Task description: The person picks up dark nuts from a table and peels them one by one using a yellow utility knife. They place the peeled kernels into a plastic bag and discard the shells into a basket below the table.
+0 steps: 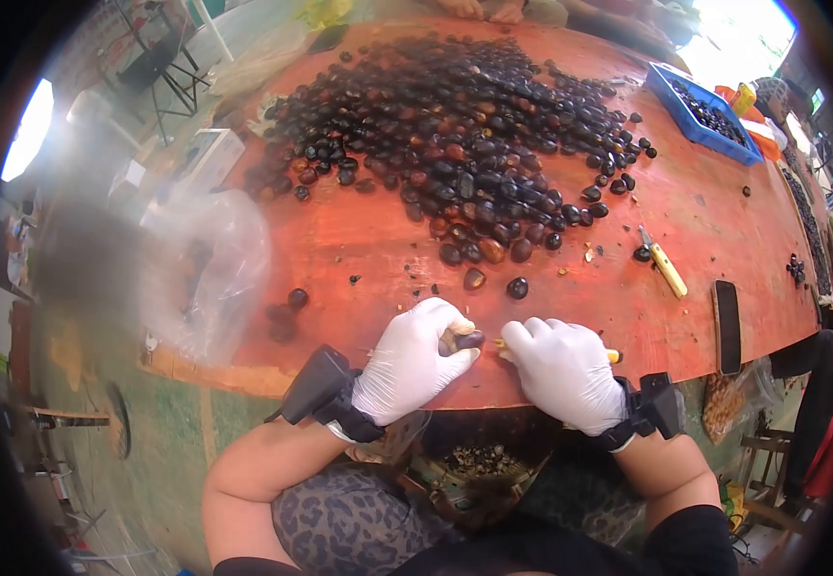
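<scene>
My left hand [413,357], in a white glove, pinches a dark glossy nut [471,340] between thumb and fingers near the table's front edge. Just to its right, my gloved right hand [567,370] is closed around a yellow-handled tool [614,356], apparently a small knife. The tool's handle end sticks out on the right, and its yellow front part shows beside the fingertips; I cannot make out a blade. Two loose nuts, one brown [474,278] and one black [517,288], lie just beyond my hands.
A wide heap of dark nuts [455,144] covers the far half of the red table [359,317]. At right are a yellow-handled knife [667,269], a black phone [726,327] and a blue tray [704,113] of nuts. Below sits a container of scraps [482,461]. Another person's hands [483,10] appear across.
</scene>
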`<move>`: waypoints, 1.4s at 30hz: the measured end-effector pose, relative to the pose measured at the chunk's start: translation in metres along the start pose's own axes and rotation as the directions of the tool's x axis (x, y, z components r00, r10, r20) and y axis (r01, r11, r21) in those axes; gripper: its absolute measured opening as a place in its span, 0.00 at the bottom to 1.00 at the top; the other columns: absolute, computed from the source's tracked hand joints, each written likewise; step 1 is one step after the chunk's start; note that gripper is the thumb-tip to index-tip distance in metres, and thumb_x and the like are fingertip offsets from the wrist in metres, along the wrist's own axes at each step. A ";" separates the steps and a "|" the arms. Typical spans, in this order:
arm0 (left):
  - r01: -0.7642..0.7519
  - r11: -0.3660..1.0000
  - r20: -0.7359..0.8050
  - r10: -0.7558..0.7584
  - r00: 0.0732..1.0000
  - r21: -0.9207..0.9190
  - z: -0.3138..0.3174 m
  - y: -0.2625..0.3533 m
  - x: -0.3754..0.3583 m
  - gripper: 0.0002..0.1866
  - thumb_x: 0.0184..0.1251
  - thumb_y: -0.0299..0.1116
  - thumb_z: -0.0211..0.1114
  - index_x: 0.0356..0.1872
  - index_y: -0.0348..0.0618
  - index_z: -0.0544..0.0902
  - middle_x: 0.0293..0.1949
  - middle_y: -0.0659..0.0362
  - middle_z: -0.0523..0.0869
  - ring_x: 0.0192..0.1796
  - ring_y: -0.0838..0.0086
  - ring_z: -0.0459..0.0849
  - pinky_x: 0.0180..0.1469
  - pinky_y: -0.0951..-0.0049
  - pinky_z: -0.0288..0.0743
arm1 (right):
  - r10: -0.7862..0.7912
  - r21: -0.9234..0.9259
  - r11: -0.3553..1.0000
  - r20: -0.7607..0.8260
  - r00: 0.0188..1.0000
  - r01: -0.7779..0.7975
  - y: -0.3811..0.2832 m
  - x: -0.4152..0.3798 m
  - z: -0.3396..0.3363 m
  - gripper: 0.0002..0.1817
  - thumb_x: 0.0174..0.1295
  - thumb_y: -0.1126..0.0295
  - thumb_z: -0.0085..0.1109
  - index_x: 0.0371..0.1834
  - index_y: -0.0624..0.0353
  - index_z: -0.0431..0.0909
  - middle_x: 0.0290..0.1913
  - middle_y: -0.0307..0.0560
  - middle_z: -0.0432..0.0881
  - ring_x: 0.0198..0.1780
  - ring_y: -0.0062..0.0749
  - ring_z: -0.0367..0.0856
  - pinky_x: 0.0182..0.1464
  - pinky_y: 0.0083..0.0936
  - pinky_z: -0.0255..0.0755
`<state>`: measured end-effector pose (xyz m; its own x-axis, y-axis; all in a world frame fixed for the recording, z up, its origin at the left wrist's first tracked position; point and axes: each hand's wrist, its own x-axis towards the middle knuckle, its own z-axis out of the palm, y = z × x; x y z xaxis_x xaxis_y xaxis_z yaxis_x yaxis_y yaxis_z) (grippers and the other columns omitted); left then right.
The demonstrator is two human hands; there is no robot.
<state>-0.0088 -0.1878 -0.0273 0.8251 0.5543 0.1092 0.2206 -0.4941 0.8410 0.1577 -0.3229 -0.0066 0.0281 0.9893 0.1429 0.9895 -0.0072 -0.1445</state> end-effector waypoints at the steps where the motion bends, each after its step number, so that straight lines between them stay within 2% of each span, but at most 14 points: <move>1: -0.006 1.000 -0.002 0.006 1.000 0.013 0.000 0.001 0.000 0.11 0.59 0.28 0.75 0.40 0.36 0.85 0.35 0.56 0.82 0.31 0.73 0.84 0.36 0.74 0.78 | 0.001 0.002 1.000 0.006 1.000 -0.001 -0.003 0.001 0.001 0.05 0.63 0.69 0.59 0.36 0.52 0.72 0.28 0.43 0.78 0.33 0.39 0.84 0.31 0.37 0.78; 4: -0.049 0.998 -0.027 0.050 0.998 0.036 0.002 -0.002 0.001 0.10 0.58 0.28 0.76 0.38 0.36 0.84 0.34 0.56 0.82 0.30 0.73 0.84 0.36 0.73 0.78 | -0.004 0.002 1.000 -0.006 1.000 0.004 -0.007 0.005 0.005 0.05 0.64 0.69 0.58 0.36 0.53 0.72 0.28 0.43 0.78 0.31 0.38 0.84 0.30 0.35 0.78; 13: -0.007 0.998 -0.021 0.008 1.000 0.059 0.002 0.000 0.002 0.11 0.57 0.30 0.76 0.36 0.36 0.84 0.32 0.56 0.82 0.29 0.72 0.84 0.35 0.73 0.78 | 0.073 -0.040 0.997 0.079 0.994 -0.070 -0.006 -0.001 0.001 0.07 0.64 0.66 0.61 0.35 0.54 0.73 0.28 0.45 0.79 0.32 0.42 0.84 0.33 0.38 0.78; 16: 0.033 0.999 -0.019 -0.033 0.999 0.008 0.002 0.004 0.001 0.11 0.58 0.30 0.75 0.36 0.36 0.83 0.32 0.57 0.82 0.30 0.73 0.84 0.36 0.73 0.79 | 0.079 -0.067 0.995 0.076 0.994 -0.074 -0.005 -0.003 -0.001 0.06 0.64 0.68 0.60 0.36 0.53 0.73 0.28 0.44 0.79 0.32 0.41 0.84 0.33 0.37 0.78; 19: 0.082 0.994 -0.016 -0.081 0.997 0.071 -0.014 0.005 0.001 0.11 0.59 0.29 0.74 0.37 0.36 0.82 0.32 0.57 0.82 0.30 0.73 0.85 0.36 0.73 0.79 | 0.094 -0.089 0.992 0.049 0.994 -0.089 0.002 -0.008 -0.003 0.05 0.62 0.70 0.58 0.38 0.53 0.72 0.30 0.44 0.79 0.33 0.38 0.85 0.33 0.36 0.78; 20: 0.120 0.978 -0.020 -0.118 0.993 0.169 -0.022 0.008 0.002 0.10 0.58 0.26 0.70 0.39 0.37 0.80 0.33 0.55 0.83 0.33 0.69 0.85 0.39 0.70 0.79 | 0.113 -0.066 0.992 0.027 0.993 -0.111 0.006 -0.009 -0.001 0.06 0.62 0.70 0.59 0.39 0.54 0.71 0.31 0.45 0.80 0.34 0.39 0.85 0.33 0.36 0.78; 23: 0.043 0.860 -0.097 0.007 0.995 0.509 -0.040 -0.007 0.008 0.12 0.56 0.26 0.67 0.41 0.39 0.78 0.38 0.52 0.82 0.46 0.56 0.80 0.53 0.58 0.74 | 0.147 0.006 0.989 -0.073 0.986 -0.147 0.020 -0.009 -0.002 0.09 0.64 0.69 0.59 0.42 0.56 0.70 0.34 0.47 0.80 0.36 0.41 0.84 0.35 0.38 0.79; 26: -0.028 0.746 -0.106 0.132 0.986 0.665 -0.045 0.003 0.013 0.15 0.57 0.30 0.69 0.44 0.40 0.78 0.40 0.52 0.81 0.48 0.53 0.79 0.51 0.57 0.74 | 0.197 0.026 0.980 -0.080 0.977 -0.196 0.027 -0.005 -0.002 0.08 0.66 0.68 0.58 0.42 0.57 0.70 0.33 0.49 0.80 0.35 0.43 0.85 0.35 0.38 0.79; 31: -0.218 0.792 -0.096 0.327 0.940 0.570 -0.008 0.013 0.045 0.20 0.57 0.38 0.76 0.44 0.39 0.80 0.42 0.52 0.81 0.49 0.54 0.78 0.54 0.56 0.74 | 0.266 0.026 0.964 -0.036 0.963 -0.266 0.026 -0.005 -0.002 0.08 0.68 0.67 0.58 0.42 0.57 0.70 0.32 0.51 0.81 0.36 0.45 0.86 0.35 0.39 0.79; 34: -0.262 0.748 -0.008 0.336 0.942 0.609 0.002 0.003 0.052 0.16 0.59 0.33 0.74 0.47 0.42 0.82 0.42 0.51 0.81 0.46 0.57 0.79 0.48 0.62 0.76 | 0.272 0.046 0.962 -0.046 0.961 -0.270 0.026 -0.005 0.000 0.08 0.69 0.67 0.57 0.43 0.57 0.70 0.33 0.51 0.82 0.37 0.45 0.86 0.35 0.40 0.79; 37: 0.005 0.955 0.021 -0.012 1.000 0.298 -0.003 0.007 0.040 0.14 0.64 0.27 0.69 0.50 0.42 0.83 0.43 0.55 0.81 0.46 0.67 0.81 0.48 0.71 0.78 | 0.252 0.081 0.966 -0.059 0.966 -0.247 0.027 -0.008 -0.002 0.09 0.69 0.65 0.58 0.43 0.57 0.71 0.32 0.50 0.81 0.37 0.45 0.85 0.35 0.41 0.79; 40: 0.111 0.970 0.067 -0.099 0.993 -0.215 -0.007 0.010 0.027 0.13 0.67 0.23 0.64 0.52 0.40 0.83 0.42 0.60 0.81 0.45 0.77 0.83 0.50 0.76 0.79 | 0.191 0.124 0.976 -0.073 0.979 -0.181 0.022 -0.010 -0.006 0.10 0.69 0.63 0.60 0.41 0.56 0.72 0.32 0.49 0.80 0.36 0.45 0.85 0.35 0.41 0.79; 41: 0.190 0.939 0.150 -0.152 0.977 -0.287 -0.008 0.004 0.023 0.13 0.68 0.23 0.64 0.52 0.38 0.83 0.44 0.63 0.82 0.45 0.81 0.84 0.52 0.76 0.79 | 0.165 0.130 0.979 -0.070 0.984 -0.155 0.019 -0.010 -0.006 0.11 0.68 0.62 0.60 0.40 0.55 0.72 0.31 0.48 0.80 0.35 0.45 0.84 0.34 0.41 0.78; 42: 0.181 0.956 0.160 -0.146 0.976 -0.231 -0.009 0.004 0.020 0.13 0.67 0.23 0.64 0.52 0.37 0.84 0.44 0.63 0.82 0.45 0.80 0.84 0.52 0.76 0.79 | 0.139 0.135 0.982 -0.068 0.988 -0.129 0.017 -0.010 -0.006 0.11 0.68 0.61 0.61 0.39 0.55 0.73 0.31 0.47 0.80 0.35 0.44 0.84 0.34 0.41 0.78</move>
<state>0.0033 -0.1725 -0.0170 0.8565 0.5060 -0.1014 0.2403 -0.2170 0.9461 0.1754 -0.3341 -0.0051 0.1746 0.9667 0.1873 0.9493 -0.1147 -0.2927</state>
